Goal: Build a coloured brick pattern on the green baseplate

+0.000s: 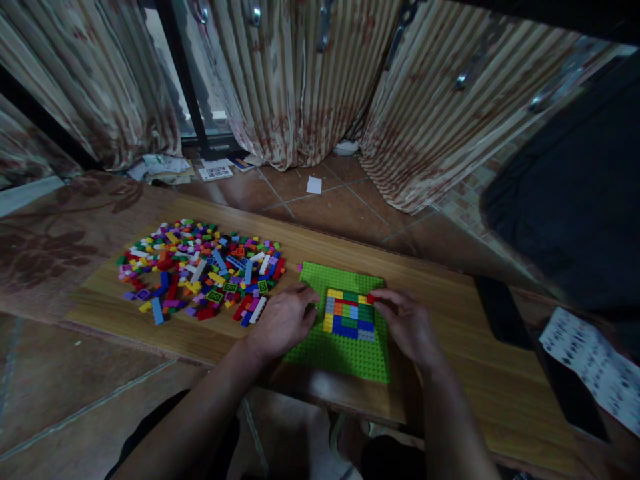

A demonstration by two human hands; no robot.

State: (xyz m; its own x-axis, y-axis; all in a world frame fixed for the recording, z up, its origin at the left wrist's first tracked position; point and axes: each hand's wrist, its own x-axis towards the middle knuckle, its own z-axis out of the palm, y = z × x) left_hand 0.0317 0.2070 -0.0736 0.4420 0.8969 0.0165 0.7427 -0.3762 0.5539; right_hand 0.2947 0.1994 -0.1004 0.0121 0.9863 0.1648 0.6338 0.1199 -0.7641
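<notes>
A green studded baseplate [340,363] lies on the wooden bench in front of me. On it sits a multicoloured block of toy bricks [347,327] in yellow, green, red, orange, blue and grey. My right hand [407,327] pinches a small red brick [371,299] at the block's upper right corner; whether the brick is pressed down is unclear. Over the plate's left side rests my left hand [285,320], its fingers loosely bent, with a gap between thumb and forefinger and nothing visible in them. A wide heap of loose bricks [200,270] spreads to its left.
A dark flat object [503,313] and a printed sheet [593,363] lie toward the right end of the wooden bench [450,293]. Striped curtains [300,87] hang beyond it. Papers [163,167] and a white slip [314,185] are on the tiled floor.
</notes>
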